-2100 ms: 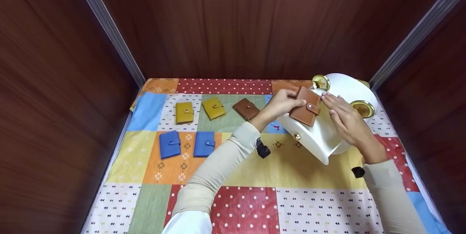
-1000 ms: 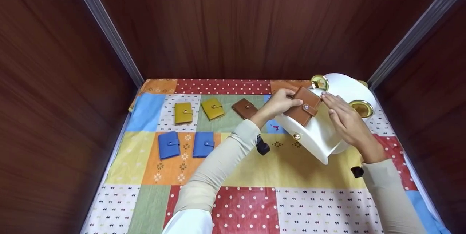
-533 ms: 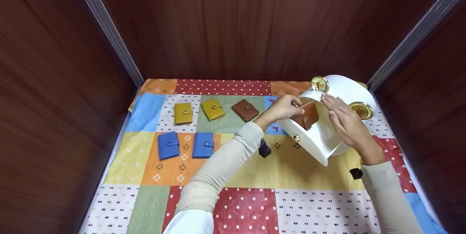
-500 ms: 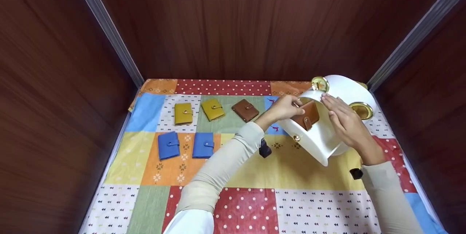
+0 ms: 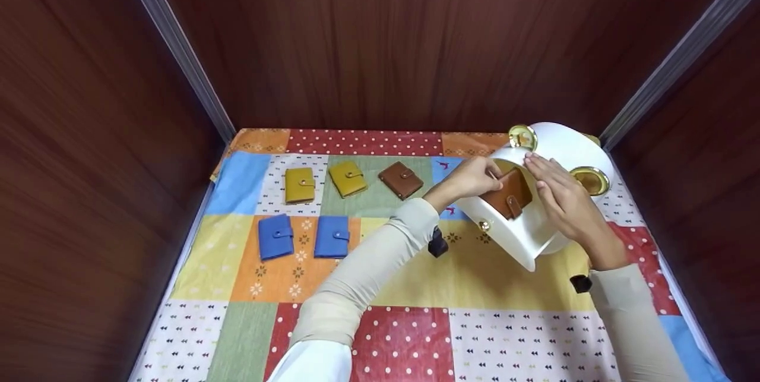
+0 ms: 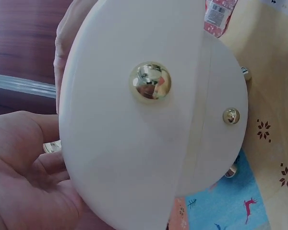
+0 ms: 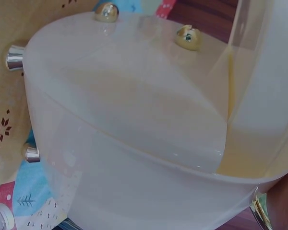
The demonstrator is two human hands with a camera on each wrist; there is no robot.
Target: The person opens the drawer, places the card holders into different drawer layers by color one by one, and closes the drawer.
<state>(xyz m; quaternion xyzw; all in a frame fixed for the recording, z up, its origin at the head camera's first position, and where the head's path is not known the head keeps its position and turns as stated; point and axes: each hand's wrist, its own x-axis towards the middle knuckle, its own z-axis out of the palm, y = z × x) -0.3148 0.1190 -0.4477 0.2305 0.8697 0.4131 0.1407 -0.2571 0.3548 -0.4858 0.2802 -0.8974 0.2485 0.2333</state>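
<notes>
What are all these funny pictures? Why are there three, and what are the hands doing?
A person wears three cameras: one on the head, one on each wrist. The head picture looks down at a patchwork tablecloth. The left hand holds a brown wallet at the mouth of a white handbag. The right hand rests on the bag. Two yellow wallets, another brown one and two blue wallets lie on the cloth. The wrist pictures show the bag very close, with its gold knob.
</notes>
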